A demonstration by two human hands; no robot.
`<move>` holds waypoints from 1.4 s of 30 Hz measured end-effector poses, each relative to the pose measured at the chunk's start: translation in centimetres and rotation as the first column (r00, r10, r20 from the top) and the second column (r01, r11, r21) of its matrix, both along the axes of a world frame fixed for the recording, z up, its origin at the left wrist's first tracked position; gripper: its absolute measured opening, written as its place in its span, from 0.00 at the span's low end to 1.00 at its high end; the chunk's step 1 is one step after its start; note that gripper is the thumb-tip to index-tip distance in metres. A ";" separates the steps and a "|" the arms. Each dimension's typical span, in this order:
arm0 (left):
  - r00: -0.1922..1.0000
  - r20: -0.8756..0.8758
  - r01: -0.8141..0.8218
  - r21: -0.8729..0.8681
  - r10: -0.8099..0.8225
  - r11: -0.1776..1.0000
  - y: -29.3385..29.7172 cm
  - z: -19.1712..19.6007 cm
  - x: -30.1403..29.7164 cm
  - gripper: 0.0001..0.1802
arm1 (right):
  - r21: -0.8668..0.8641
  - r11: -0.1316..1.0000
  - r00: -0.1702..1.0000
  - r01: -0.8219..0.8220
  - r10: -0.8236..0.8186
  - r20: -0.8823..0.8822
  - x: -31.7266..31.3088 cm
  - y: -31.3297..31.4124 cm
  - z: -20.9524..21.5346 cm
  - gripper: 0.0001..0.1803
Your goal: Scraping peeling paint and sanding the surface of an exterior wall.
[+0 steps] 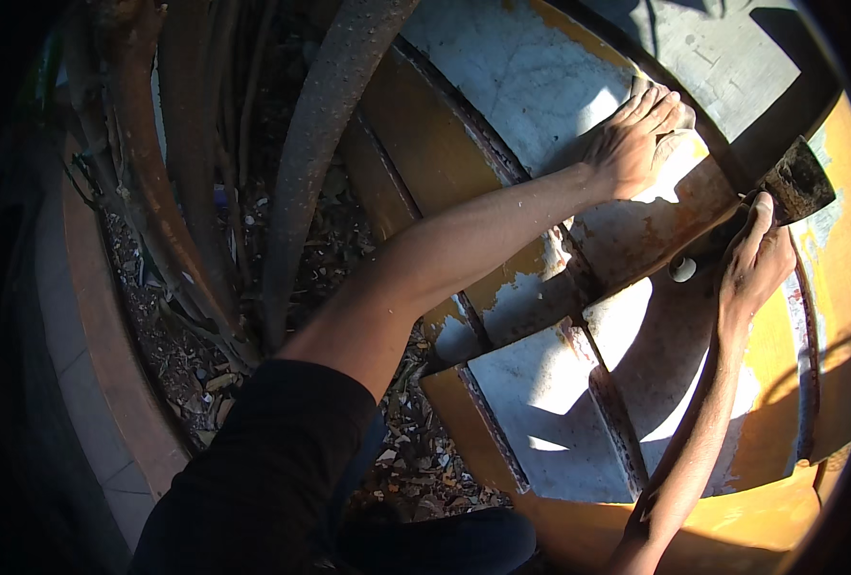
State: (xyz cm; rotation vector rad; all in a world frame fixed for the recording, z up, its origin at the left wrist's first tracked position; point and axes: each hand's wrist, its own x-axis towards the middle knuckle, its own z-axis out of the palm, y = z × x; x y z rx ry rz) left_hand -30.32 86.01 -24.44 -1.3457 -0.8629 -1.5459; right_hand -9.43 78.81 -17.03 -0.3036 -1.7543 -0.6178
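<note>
My left hand point(629, 144) presses down on a slatted metal surface point(540, 450) with peeling orange paint and bare grey-white patches. Under its fingers shows the edge of a pale tan folded sheet point(686, 117), perhaps sandpaper; most of it is hidden. Farther right, my right hand point(759, 251) closes around the side of a dark, rusty, square-ended hollow piece point(801, 182), thumb up against its rim. The hidden fingers leave the exact grip unclear. A small pale round knob point(682, 269) sits in shadow between the two hands.
Several tree trunks point(325, 134) rise at the left, close to my left arm. Dry leaves and debris point(425, 470) cover the ground below. A curved brick-coloured border point(109, 355) runs along the far left, and a grey flat panel point(723, 77) lies at the top right.
</note>
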 end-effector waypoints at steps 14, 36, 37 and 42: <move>0.998 -0.060 0.038 0.039 -0.036 0.999 -0.3 -2.5 1.6 0.28 | -0.011 1.000 0.999 0.021 -0.021 0.029 -0.2 -0.2 -0.2 0.27; 0.832 0.551 0.442 -0.720 0.054 0.536 -3.0 0.4 -6.5 0.28 | -0.174 0.975 0.990 0.136 -0.129 0.051 1.2 -0.4 0.4 0.26; 0.864 0.465 0.270 -0.754 0.196 0.598 -3.3 -1.3 -9.7 0.31 | -0.127 0.992 1.000 0.023 -0.021 0.018 -0.2 -0.7 -0.2 0.28; 0.997 0.065 0.064 -0.198 -0.052 0.978 -1.2 -6.2 -0.7 0.30 | 0.036 0.999 1.000 -0.023 0.024 -0.008 -0.9 -0.9 -0.6 0.26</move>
